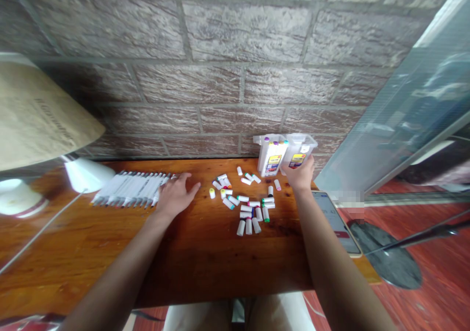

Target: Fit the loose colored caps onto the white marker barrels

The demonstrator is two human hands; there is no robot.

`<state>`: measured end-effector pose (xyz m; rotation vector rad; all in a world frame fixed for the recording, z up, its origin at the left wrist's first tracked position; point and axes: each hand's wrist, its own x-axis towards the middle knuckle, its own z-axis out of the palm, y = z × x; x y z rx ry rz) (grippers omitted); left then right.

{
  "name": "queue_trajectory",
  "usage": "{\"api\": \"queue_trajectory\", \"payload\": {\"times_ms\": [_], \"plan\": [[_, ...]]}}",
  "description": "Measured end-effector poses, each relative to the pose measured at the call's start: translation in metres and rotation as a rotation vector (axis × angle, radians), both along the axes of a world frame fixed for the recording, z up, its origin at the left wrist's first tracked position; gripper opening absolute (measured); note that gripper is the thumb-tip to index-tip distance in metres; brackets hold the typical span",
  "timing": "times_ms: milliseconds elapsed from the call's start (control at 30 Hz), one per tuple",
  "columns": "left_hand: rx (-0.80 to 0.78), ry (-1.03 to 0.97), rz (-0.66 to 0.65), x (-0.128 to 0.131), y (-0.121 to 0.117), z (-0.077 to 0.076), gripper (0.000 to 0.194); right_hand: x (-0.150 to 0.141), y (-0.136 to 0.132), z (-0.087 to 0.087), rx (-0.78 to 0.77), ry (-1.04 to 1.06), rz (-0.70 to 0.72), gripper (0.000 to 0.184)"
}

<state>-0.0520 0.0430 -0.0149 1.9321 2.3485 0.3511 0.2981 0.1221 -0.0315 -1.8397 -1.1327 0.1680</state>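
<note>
Clear plastic, the open-topped box with a yellow label (299,148) stands roughly upright on the brown wooden surface (216,252), long axis vertical, mouth up, just right of a similar box of white markers (270,157). The right hand (300,175) pinches its lower part between thumb and fingers, apparently steadying it; shifting it would call for a firm, level hold. The left hand (175,196), fingers loosely spread, rests at the right end of the row of white markers (130,189)

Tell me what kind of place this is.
Probably a work spot in a home or small studio: a wooden table against a brick-patterned wall, with a shaded lamp and scattered marker caps.
</note>
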Motion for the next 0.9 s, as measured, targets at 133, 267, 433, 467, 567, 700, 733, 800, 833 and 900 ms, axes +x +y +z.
{"api": "queue_trajectory", "payload": {"times_ms": [133,267,433,467,567,700,733,800,833,900], "plan": [[-0.023,-0.005,-0.002,0.001,-0.001,0.002,0.057,-0.003,-0.002,0.005,-0.012,-0.004,0.014,0.100],[0.004,-0.001,0.000,0.000,0.000,0.001,0.057,-0.006,-0.008,0.014,0.005,0.011,-0.033,0.106],[0.054,0.065,0.004,-0.010,0.003,-0.003,0.052,-0.018,-0.028,0.034,0.182,-0.119,-0.128,0.093],[0.052,0.088,0.012,-0.012,0.003,-0.003,0.051,-0.024,-0.033,0.038,0.234,-0.173,-0.151,0.085],[0.026,0.157,0.046,-0.018,0.002,-0.001,0.050,-0.046,-0.049,0.045,0.412,-0.196,0.005,0.063],[-0.019,0.211,0.091,-0.026,0.001,0.003,0.050,-0.086,-0.065,0.038,0.458,-0.137,0.472,0.029],[-0.024,0.220,0.101,-0.028,0.001,0.003,0.050,-0.094,-0.068,0.035,0.436,-0.123,0.579,0.026],[-0.031,0.228,0.115,-0.031,0.002,0.003,0.049,-0.107,-0.072,0.027,0.408,-0.113,0.707,0.024],[-0.032,0.228,0.116,-0.032,0.002,0.003,0.048,-0.112,-0.072,0.024,0.393,-0.116,0.767,0.024],[-0.031,0.223,0.111,-0.032,0.002,0.002,0.045,-0.116,-0.072,0.020,0.385,-0.101,0.819,0.023]]}}
